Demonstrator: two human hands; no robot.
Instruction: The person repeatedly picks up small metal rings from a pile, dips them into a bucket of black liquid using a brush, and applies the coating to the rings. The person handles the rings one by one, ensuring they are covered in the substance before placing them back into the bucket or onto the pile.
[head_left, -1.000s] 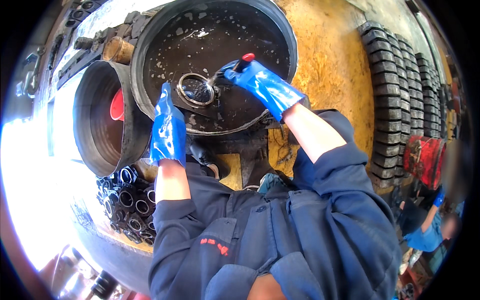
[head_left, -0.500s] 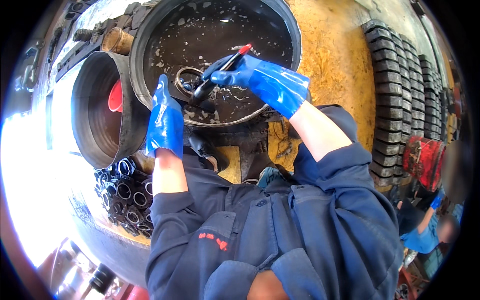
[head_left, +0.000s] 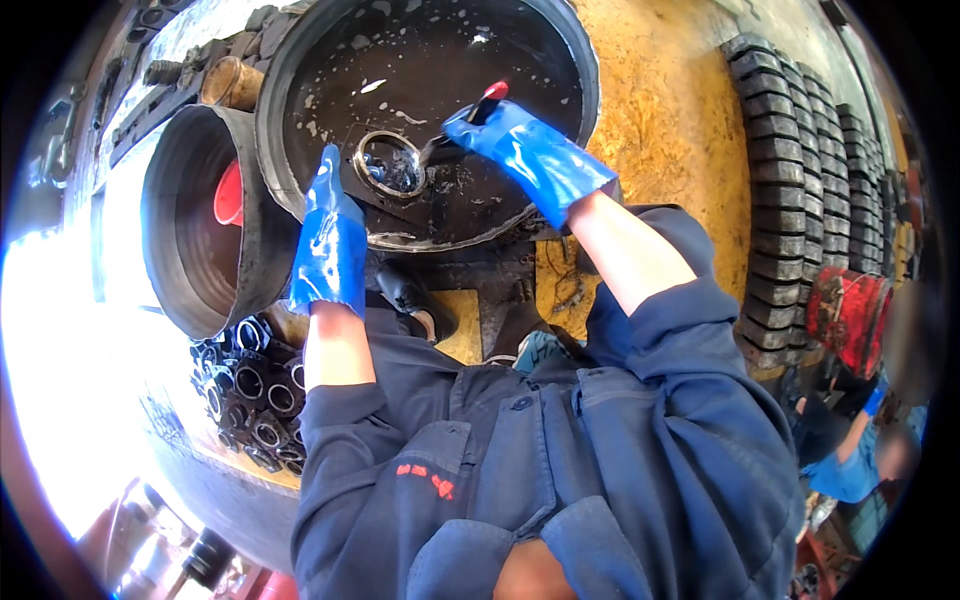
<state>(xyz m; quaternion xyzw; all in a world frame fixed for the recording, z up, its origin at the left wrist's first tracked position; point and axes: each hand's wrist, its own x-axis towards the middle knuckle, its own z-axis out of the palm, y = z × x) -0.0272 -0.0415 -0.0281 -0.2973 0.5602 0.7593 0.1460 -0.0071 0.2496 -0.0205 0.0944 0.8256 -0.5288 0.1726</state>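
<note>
My right hand (head_left: 490,130), in a blue rubber glove, is closed around a brush (head_left: 494,92) with a red-tipped dark handle. The brush's working end reaches the right side of a dark metal part with a pale round rim (head_left: 392,164). This part is tilted over the dark liquid in a large round tub (head_left: 592,75). My left hand (head_left: 333,230), gloved alike, is at the part's left, by the tub's near-left rim. Its upper digit points straight ahead; the other fingers are hidden and seem to hold the part from below.
A smaller dark bucket (head_left: 165,220) lies tipped at left with a red cup (head_left: 229,193) inside. Below it are piled several black ringed parts (head_left: 250,380). Stacked ribbed black blocks (head_left: 775,200) and a red container (head_left: 848,315) stand right; beyond is another person (head_left: 845,470).
My right hand and the brush have drawn back to the right, uncovering more of the part's round rim. The part has shifted slightly right; my left hand has hardly moved.
</note>
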